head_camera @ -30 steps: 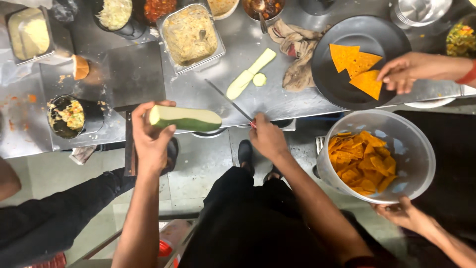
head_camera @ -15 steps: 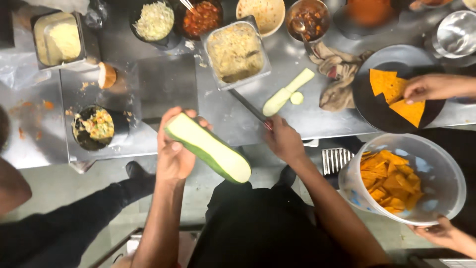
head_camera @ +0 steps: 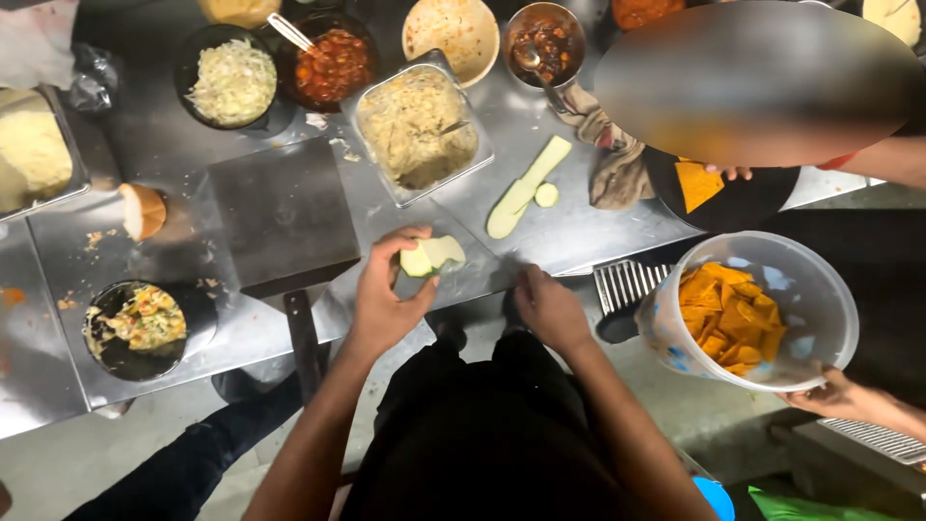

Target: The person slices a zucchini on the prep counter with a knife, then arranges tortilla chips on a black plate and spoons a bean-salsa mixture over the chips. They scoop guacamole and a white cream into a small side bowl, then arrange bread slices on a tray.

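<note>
A steel counter (head_camera: 579, 232) is filling the upper half of the frame, and containers are crowding its top edge. At lower right a co-worker's hand (head_camera: 837, 394) is gripping a clear tub (head_camera: 762, 309) holding orange chips. At upper centre a square tray (head_camera: 420, 125) is carrying a pale, shredded mix; left of it a dark bowl (head_camera: 231, 85) is holding shredded cabbage, and beside that another bowl (head_camera: 333, 63) is holding chunky red salsa with a spoon sticking out. At lower left a black pan (head_camera: 145, 328) is holding a yellow-green cooked mix. At far left a steel pan (head_camera: 34, 150) is holding something pale yellow. In the centre the left hand (head_camera: 386, 299) is curling around the zucchini (head_camera: 431, 256), pinching it between thumb and fingers just above the counter's near edge. The right hand (head_camera: 550, 309) is resting closed at that edge, well apart from the left; whether it is holding anything I cannot tell. Zucchini slices (head_camera: 521, 188) are lying on the counter above it.
</note>
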